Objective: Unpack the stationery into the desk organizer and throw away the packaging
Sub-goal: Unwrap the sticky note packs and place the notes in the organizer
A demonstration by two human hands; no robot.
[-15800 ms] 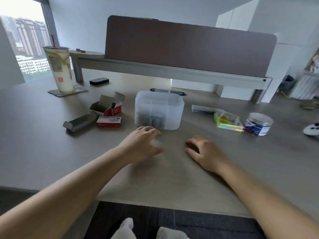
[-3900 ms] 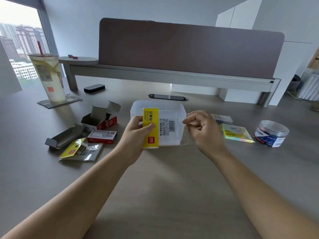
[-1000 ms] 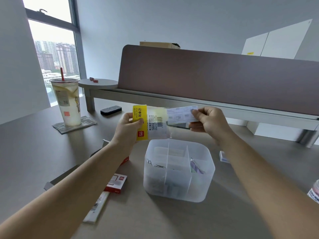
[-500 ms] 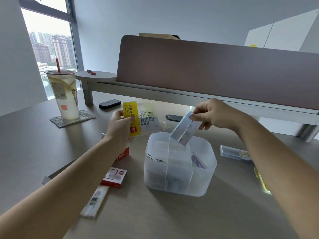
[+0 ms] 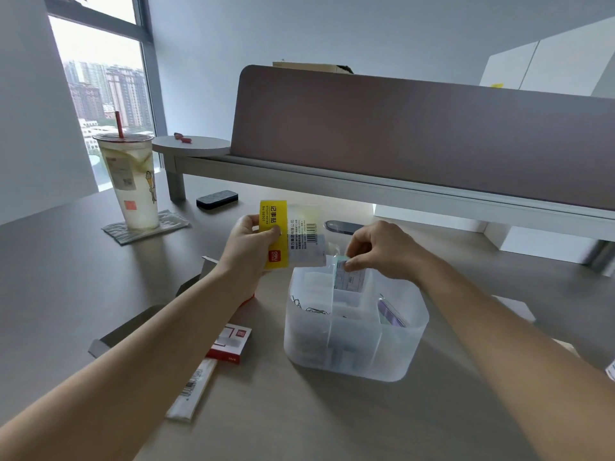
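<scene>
Right hand: right hand (image 5: 382, 251) pinches the top edge of a small pad of sticky notes (image 5: 349, 277) between thumb and fingers; the pad stands upright, lowered partly into a rear compartment of the organizer
Left hand: left hand (image 5: 253, 244) grips the clear wrapper with a yellow card strip (image 5: 289, 234), thumb pressed on the yellow part; held in the air just left of and above the organizer's back rim
Organizer: translucent desk organizer (image 5: 392, 364) sits on the desk (image 5: 299, 420) below both hands; thin walls divide it; paper clips (image 5: 311, 309) lie in the left compartment; a purple-edged packet (image 5: 389, 314) leans in the right one
Left of organizer: a red and white box (image 5: 231, 341) lies flat under the left forearm; a long flat white packet with a barcode (image 5: 193, 390) lies in front of it; an opened grey carton (image 5: 109, 337) is partly hidden by the arm
Further back: a tall drink cup with a red straw (image 5: 131, 181) stands on a grey coaster (image 5: 166, 221); a black eraser block (image 5: 217, 198) lies near the shelf leg
</scene>
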